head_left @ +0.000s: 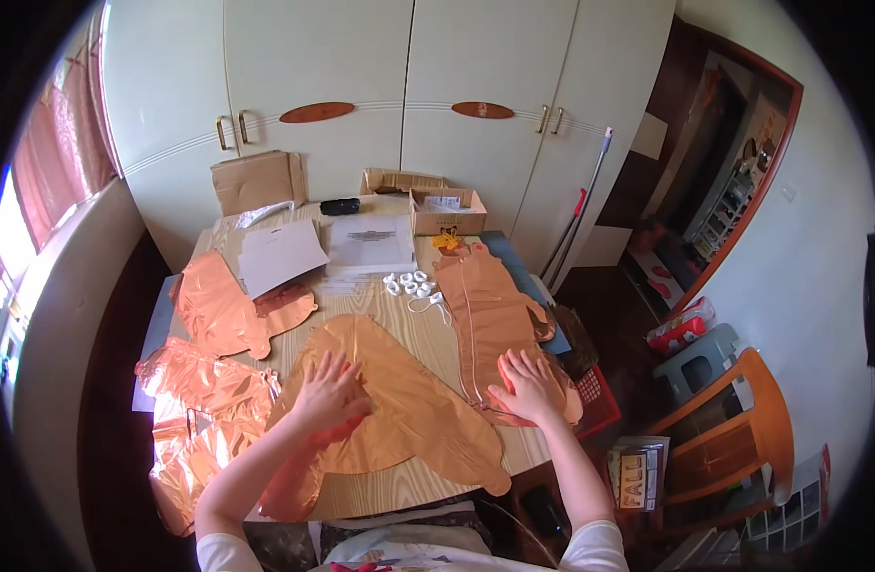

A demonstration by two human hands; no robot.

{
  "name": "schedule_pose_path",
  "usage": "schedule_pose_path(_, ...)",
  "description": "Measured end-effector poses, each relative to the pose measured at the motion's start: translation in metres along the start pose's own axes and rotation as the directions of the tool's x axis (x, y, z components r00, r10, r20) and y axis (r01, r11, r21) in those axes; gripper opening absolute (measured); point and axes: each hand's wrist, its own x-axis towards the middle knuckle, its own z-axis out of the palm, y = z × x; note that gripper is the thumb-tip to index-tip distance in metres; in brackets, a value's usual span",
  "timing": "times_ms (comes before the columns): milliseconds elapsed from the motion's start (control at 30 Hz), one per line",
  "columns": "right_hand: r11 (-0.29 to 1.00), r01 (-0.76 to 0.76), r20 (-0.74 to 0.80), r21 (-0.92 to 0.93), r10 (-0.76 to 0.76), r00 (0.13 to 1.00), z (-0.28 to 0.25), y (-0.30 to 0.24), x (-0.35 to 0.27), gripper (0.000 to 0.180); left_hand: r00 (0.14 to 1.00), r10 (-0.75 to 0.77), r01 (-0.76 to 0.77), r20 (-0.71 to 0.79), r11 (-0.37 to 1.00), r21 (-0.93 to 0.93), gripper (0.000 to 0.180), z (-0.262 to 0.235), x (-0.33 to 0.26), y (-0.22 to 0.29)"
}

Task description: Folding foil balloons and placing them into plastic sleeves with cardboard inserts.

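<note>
Both hands flat on the table (428, 334), palms down, fingers spread, not gripping anything. Left hand (329, 393) presses on the big balloon (399, 400), a flat rose-gold foil shape lying across the near middle of the table w/ its tail end running toward the near edge. Right hand (527, 385) is open too, resting on the near end of the foil stack (490, 319), a long pile of the same copper foil along the right side of the table, hanging a bit over the edge.

Left of the big one there's a crinkly heap of foil (204, 410) spilling off the near-left corner, and another flat foil piece (227, 305) farther up the left side. Mid table: small white rings (409, 283) w/ a bit of white string, just beside the stack. Behind those, white sheets (280, 253) and a paper pile (370, 243). At the far edge, an open cardboard box (447, 212), a flat cardboard piece (258, 181) and a small black thing (340, 206). Then the white cupboards (380, 86). Wooden chair (733, 429) off to the right, well apart.
</note>
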Motion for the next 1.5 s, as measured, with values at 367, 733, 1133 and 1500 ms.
schedule_pose_path(367, 0.99, 0.05, -0.234, 0.134, -0.018, 0.972, 0.024, -0.002, 0.002, 0.04, 0.977, 0.206, -0.21, 0.051, 0.975, 0.078, 0.077, 0.016, 0.027, 0.027)
schedule_pose_path(733, 0.768, -0.169, -0.224, 0.618, 0.378, 0.898, 0.018, -0.006, -0.003, 0.019, 0.845, 0.53, -0.529, -0.078, 0.803, -0.275, 0.044, 0.057, 0.112, 0.108)
schedule_pose_path(1133, -0.201, 0.335, -0.037, 0.921, 0.809, 0.586, -0.07, 0.029, 0.016, 0.039, 0.738, 0.635, -0.671, -0.227, 0.724, -0.159, 0.04, 0.075, 0.107, 0.117)
schedule_pose_path(1500, 0.911, 0.385, -0.635, 0.147, -0.212, 0.743, -0.149, -0.067, 0.005, 0.006, 0.971, 0.23, -0.212, -0.064, 0.706, -0.676, 0.052, 0.049, 0.096, 0.095)
